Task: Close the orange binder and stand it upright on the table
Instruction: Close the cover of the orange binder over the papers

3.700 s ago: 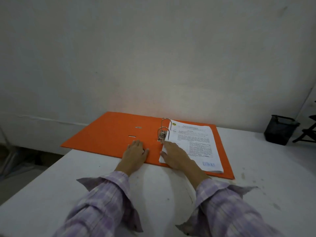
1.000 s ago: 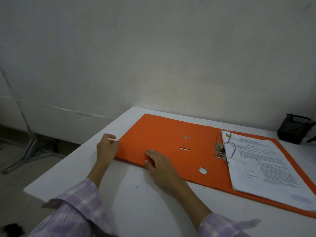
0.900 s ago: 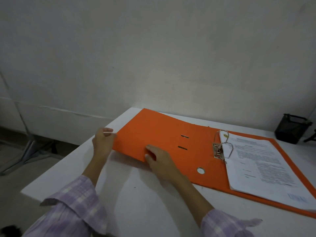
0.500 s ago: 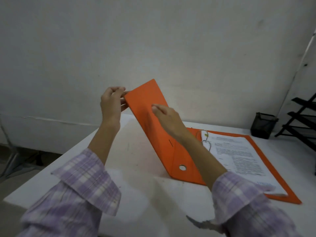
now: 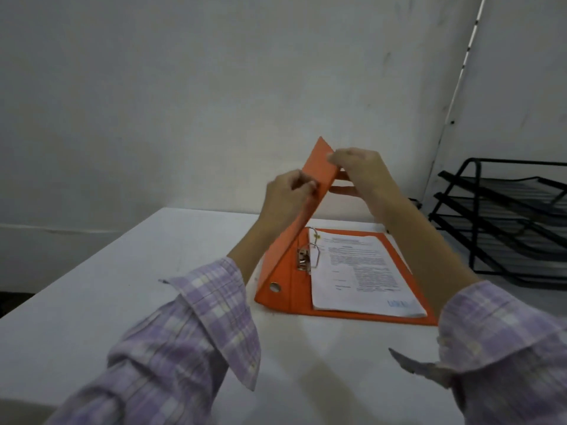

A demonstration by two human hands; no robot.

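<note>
White worktop (image 5: 153, 271) carries the orange binder (image 5: 310, 210), half-closed; my left hand (image 5: 287, 194) and right hand (image 5: 359, 170) pinch its raised cover's top edge — stiff board, light, paper-loaded — I'd grip the spine.

The orange binder (image 5: 285, 268) looks like matt card, smooth, with a shiny metal eyelet (image 5: 275, 287) in its spine. Beside that, the ring mechanism (image 5: 308, 256) is polished metal, catching light. White printed paper (image 5: 359, 271) lies flat against the rings. The surface (image 5: 129, 286) under the binder is white, smooth, faintly scuffed. Right of the binder, stacked trays (image 5: 503, 222) are black wire mesh. Both sleeves (image 5: 196, 342) are soft lilac checked cloth.
</note>
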